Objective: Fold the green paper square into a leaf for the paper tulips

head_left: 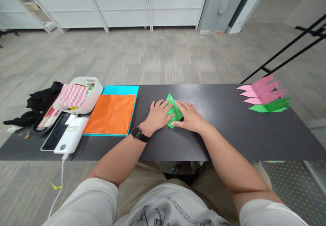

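Observation:
A folded piece of green origami paper lies flat at the middle of the dark table, its point facing away from me. My left hand rests over its left side with the fingers stretched out. From the other side my right hand lies on its right edge, fingers spread and thumb near the lower part. Neither hand wraps round the paper; parts of both its edges are hidden under the fingers. A black watch sits on my left wrist.
Orange paper lies on blue sheets at left. Beyond are a white basket, a phone, a white power bank with cable and black cloth. Folded pink pieces and a green piece lie at right.

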{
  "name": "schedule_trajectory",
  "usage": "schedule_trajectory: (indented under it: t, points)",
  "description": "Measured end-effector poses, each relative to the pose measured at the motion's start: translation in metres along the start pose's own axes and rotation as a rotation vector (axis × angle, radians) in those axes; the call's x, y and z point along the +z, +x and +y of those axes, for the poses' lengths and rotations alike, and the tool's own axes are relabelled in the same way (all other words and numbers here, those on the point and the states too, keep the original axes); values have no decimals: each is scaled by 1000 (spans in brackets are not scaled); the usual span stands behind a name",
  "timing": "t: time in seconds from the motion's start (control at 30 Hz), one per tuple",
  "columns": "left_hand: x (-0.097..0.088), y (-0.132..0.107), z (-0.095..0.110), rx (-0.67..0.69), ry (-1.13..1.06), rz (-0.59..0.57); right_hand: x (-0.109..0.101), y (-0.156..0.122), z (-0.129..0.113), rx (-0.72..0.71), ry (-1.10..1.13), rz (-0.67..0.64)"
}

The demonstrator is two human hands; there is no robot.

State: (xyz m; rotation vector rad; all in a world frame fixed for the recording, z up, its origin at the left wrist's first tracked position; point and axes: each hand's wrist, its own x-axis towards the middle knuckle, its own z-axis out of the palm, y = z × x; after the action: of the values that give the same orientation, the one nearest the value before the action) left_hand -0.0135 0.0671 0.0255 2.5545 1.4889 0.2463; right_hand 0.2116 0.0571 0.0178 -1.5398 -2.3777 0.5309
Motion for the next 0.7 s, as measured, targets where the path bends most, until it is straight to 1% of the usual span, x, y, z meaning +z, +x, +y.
schedule_trajectory:
  t: [0.1, 0.13, 0.2, 0.3, 0.37, 0.53, 0.63, 0.7]
  points:
    - [2, 2, -3, 10, -41, 27, -7, 6, 15, 32, 60, 192]
    - [3, 3, -3, 12, -56, 37, -7, 8, 20, 54, 44, 228]
    - [4, 4, -5, 16, -82, 59, -3, 11, 27, 70, -4, 245]
    - [6, 5, -7, 17, -110, 97, 7, 14, 28, 22, -4, 235]
    - [7, 6, -7, 9, -127, 120, 14, 16, 26, 25, 40, 265]
    - [10, 8, -7, -20, -178, 174, 26, 24, 21, 152, 198, 361]
    - [12, 10, -9, -17, -232, 220, 28, 27, 20, 184, 271, 392]
    - [15, 11, -11, -19, -310, 254, 26, 27, 20, 187, 331, 419]
